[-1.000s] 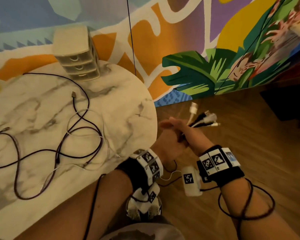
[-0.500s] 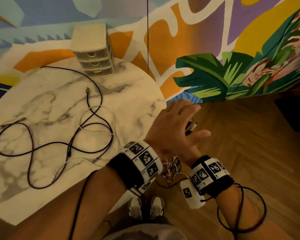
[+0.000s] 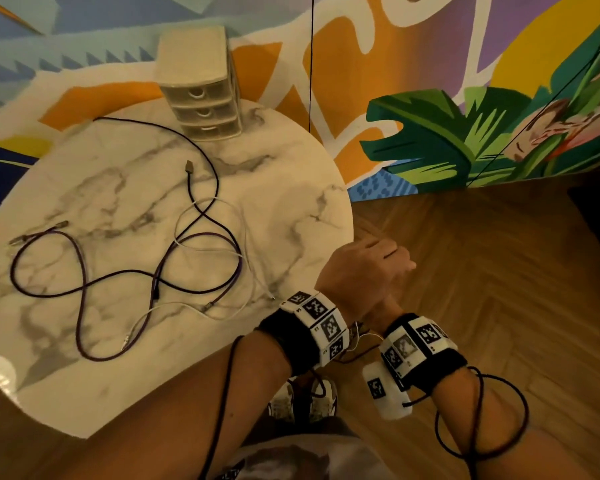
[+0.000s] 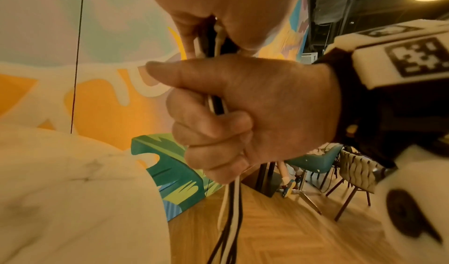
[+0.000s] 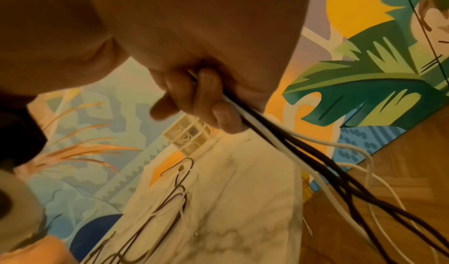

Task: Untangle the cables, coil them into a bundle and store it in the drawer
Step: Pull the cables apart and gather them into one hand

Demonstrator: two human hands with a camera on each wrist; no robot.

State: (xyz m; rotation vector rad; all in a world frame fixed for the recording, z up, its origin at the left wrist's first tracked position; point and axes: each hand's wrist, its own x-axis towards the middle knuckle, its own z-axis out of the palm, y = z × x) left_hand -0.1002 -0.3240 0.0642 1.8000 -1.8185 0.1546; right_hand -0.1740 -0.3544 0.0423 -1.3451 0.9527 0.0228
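So progress check: I'd call this maybe a third of the way in. A handful of black and white cables [image 4: 229, 210] has been pulled free and gathered off the table, but they just hang loose toward the floor, not coiled into anything yet. Meanwhile a dark purple cable [image 3: 80, 327] and a thin white cable [image 3: 222, 310] are sprawled in crossing loops on the marble table [image 3: 291, 202], so untangling there isn't finished. The little drawer unit [image 3: 201, 95] sits at about 12 o'clock on the table edge, all three drawers look closed, nothing stored. Left to do: sort out the table stuff, wind it all into a bundle, open a drawer, drop it in. Hands are both off the table's 4 o'clock side, over the wood floor. The right hand [image 4: 243, 114] is a fist clenched around the gathered strands, thumb laid across the top, cables trailing out below it. The left hand [image 3: 364, 271] sits right on top of it, palm down. From the right wrist view its fingers [image 5: 206, 95] are curled onto the same strands, grasping them just above the other fist.
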